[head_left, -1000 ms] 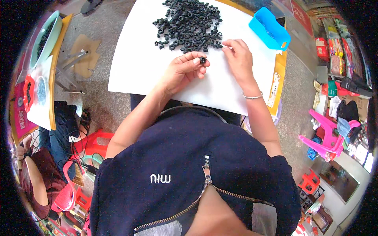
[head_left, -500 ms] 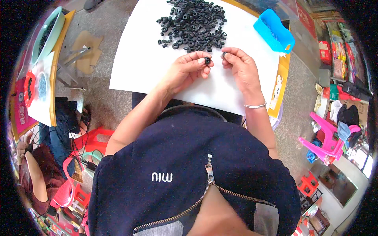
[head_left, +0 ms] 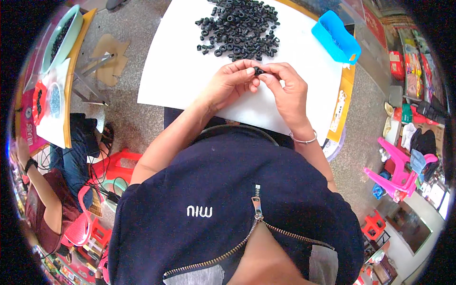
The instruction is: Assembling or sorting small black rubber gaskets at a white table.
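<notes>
Between the thumb and fingers of my left hand (head_left: 229, 84) is a small black ring-shaped part (head_left: 258, 71), its hole showing. My right hand (head_left: 290, 95) is pinched closed at the same spot, its thumb and forefinger tips against the right side of that part. Whether a second small piece sits between the right fingertips is hidden. Both hands are over the white tabletop (head_left: 178, 59), just short of a heap of loose black parts (head_left: 240, 28), some ring-shaped and some like short stubs.
A blue plastic bin (head_left: 336, 40) with small dark pieces stands at the table's far right. On another table at left are a pale green basin (head_left: 68, 35) of black parts and a red tray (head_left: 39, 102). A co-worker's arm (head_left: 45, 194) shows at lower left.
My right hand, earlier apart and pinching a small dark piece, has moved left to meet the black part in my left hand. The co-worker's arm has shifted too.
</notes>
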`<state>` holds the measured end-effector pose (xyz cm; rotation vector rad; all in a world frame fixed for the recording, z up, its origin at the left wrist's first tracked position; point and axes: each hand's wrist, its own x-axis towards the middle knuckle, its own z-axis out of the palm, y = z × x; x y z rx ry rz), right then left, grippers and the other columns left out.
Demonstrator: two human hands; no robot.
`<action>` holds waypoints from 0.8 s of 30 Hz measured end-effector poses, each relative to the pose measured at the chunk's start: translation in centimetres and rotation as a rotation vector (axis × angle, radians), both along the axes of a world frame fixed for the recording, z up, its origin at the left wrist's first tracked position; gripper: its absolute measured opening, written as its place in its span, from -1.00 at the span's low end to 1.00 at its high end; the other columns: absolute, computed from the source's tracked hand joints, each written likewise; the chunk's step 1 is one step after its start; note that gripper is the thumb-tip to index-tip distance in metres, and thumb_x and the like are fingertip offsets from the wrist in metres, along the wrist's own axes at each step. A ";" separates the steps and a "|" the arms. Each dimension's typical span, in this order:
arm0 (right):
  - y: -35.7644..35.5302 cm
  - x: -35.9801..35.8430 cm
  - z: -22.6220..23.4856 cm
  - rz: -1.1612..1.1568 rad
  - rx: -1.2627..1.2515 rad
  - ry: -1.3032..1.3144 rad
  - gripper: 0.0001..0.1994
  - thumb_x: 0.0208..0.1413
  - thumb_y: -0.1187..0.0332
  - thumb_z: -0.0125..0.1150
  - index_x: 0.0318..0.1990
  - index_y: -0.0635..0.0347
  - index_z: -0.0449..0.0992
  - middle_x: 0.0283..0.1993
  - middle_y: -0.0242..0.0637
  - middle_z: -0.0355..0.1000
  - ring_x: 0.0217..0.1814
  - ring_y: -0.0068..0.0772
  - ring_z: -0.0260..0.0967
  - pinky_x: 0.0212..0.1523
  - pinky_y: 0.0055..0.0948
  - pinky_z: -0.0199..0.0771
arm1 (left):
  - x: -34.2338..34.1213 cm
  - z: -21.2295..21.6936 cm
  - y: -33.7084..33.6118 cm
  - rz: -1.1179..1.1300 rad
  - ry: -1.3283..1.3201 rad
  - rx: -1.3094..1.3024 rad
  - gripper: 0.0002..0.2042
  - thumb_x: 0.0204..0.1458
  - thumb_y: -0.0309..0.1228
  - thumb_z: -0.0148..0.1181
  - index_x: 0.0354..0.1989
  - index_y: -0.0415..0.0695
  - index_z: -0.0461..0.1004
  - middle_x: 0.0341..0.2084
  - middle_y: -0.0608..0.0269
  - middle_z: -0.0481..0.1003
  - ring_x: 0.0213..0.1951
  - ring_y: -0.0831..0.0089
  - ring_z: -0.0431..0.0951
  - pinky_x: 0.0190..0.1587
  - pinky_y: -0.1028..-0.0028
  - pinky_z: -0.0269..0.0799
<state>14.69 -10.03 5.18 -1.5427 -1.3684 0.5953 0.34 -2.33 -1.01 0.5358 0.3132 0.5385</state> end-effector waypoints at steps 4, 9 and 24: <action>-0.1 -0.2 0.3 0.012 0.026 -0.019 -0.80 -0.04 0.55 0.21 -0.20 0.19 0.57 -0.30 -0.27 0.49 -0.30 -0.52 0.44 -0.28 -0.59 0.43 | -0.1 -0.2 0.1 -0.009 0.032 0.037 -0.71 0.14 -0.36 0.07 -0.02 -0.21 0.34 -0.37 0.26 0.45 -0.39 0.52 0.44 -0.29 0.56 0.38; 0.0 0.3 -0.4 -0.012 -0.018 0.198 -0.85 -0.03 0.50 0.23 -0.26 0.24 0.59 -0.30 -0.26 0.50 -0.30 -0.52 0.44 -0.29 -0.58 0.42 | 0.0 0.1 0.0 0.011 0.039 0.012 -0.72 0.14 -0.36 0.07 -0.02 -0.22 0.34 -0.41 0.28 0.44 -0.41 0.54 0.43 -0.33 0.59 0.38; 0.4 0.4 -0.8 0.015 0.097 -0.200 -0.83 -0.06 0.54 0.22 -0.25 0.23 0.55 -0.30 -0.20 0.46 -0.27 -0.27 0.44 -0.26 -0.44 0.46 | 0.1 0.1 0.0 0.020 0.065 0.025 -0.73 0.15 -0.40 0.04 -0.04 -0.28 0.33 -0.38 0.23 0.48 -0.45 0.56 0.42 -0.36 0.63 0.38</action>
